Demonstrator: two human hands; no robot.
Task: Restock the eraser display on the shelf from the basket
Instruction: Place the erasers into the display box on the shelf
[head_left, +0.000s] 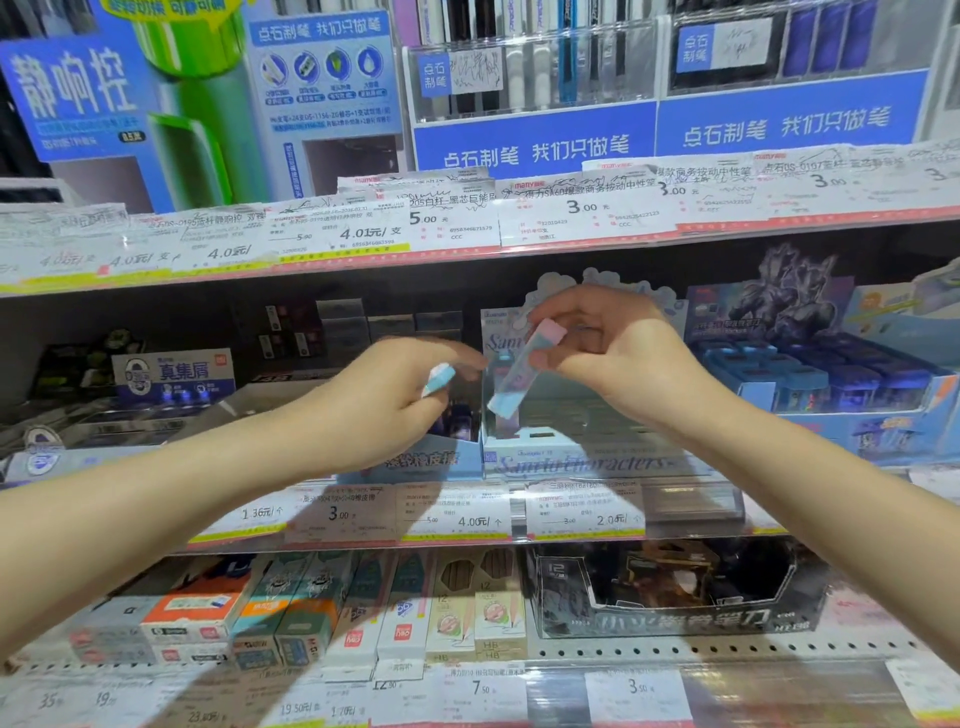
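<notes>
Restocking: both hands are up at the middle shelf, each carrying an eraser toward the display.
Right hand: right hand, centre-right of the frame, pinches a long eraser in a pale blue sleeve with a pink end; thumb and fingers are clamped on its upper half.
Tilt: the long eraser hangs slanted, lower end down-left over the pale Sanrio display box, probably so it can slide in end first.
Left hand: left hand, centre of the frame, has curled fingers closed round a second eraser; only its white and teal tip peeks out.
Why two: my read is one waits in the left hand while the right places its own.
Display: the box sits at the shelf front, just above the price tags; how full it is I cannot tell, the hands cover it.
Neighbours: a blue carton of boxed items stands to the right.
Basket: not in view.
Progress: neither eraser is yet in the box.
Next: lowering the slanted eraser calls for lining it up with the box opening.
</notes>
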